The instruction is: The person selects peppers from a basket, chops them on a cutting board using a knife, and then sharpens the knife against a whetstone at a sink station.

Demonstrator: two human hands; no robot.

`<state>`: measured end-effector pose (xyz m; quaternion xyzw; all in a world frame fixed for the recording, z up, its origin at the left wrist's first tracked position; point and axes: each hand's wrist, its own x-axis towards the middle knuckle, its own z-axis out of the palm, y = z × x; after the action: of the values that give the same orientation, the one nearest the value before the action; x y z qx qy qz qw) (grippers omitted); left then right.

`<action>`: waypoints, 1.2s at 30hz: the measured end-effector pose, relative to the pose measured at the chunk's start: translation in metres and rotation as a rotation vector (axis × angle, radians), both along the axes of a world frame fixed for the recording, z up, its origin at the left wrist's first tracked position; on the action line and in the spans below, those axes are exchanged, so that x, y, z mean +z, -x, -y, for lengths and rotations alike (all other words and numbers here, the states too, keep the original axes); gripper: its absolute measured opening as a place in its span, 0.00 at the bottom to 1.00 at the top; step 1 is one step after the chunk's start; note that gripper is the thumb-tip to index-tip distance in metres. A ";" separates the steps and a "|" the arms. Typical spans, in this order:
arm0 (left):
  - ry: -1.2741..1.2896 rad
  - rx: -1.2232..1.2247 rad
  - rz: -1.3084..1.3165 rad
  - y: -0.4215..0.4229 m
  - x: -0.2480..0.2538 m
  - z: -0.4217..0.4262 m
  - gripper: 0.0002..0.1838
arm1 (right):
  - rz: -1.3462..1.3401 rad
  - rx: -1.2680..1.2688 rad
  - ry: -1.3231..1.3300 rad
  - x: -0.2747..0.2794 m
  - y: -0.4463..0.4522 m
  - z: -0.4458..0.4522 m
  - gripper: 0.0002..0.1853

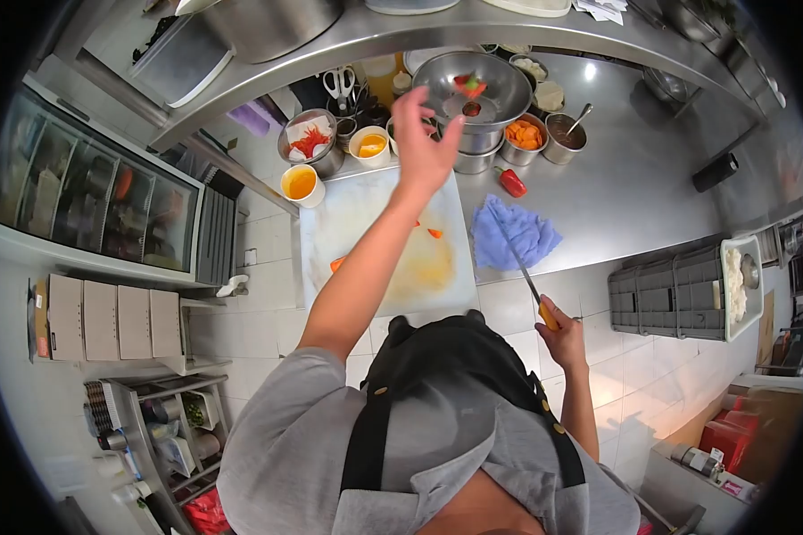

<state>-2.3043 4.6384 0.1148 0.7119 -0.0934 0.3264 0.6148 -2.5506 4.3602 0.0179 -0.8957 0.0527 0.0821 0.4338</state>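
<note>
Near the steel bowl [514,91], the left hand [426,143] holds its fingers wide, apparently empty; the right hand [563,337] grips the knife [525,273], blade across the blue cloth [535,234] (presumably bunched there for reach).

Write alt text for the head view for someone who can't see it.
In the right hand, a person in a black apron grips a yellow-handled knife that extends over a crumpled blue cloth, while the open left hand is raised near a metal bowl. Orange scraps lie on a white cutting board, and a red pepper sits on the steel counter.
</note>
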 end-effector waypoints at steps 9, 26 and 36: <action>-0.673 -0.260 -0.548 -0.035 -0.173 0.130 0.24 | 0.079 -0.196 -0.016 -0.005 0.036 0.009 0.31; -0.316 0.013 -0.391 0.166 -0.189 -0.051 0.24 | 0.079 0.418 -0.009 0.006 -0.017 -0.039 0.32; -0.342 0.167 -0.252 0.168 -0.201 -0.046 0.19 | 0.151 0.687 0.214 -0.002 -0.046 -0.083 0.34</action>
<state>-2.4720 4.6846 -0.0866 0.8461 -0.0104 0.2640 0.4629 -2.5043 4.4427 0.0157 -0.9050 -0.2750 0.1505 0.2875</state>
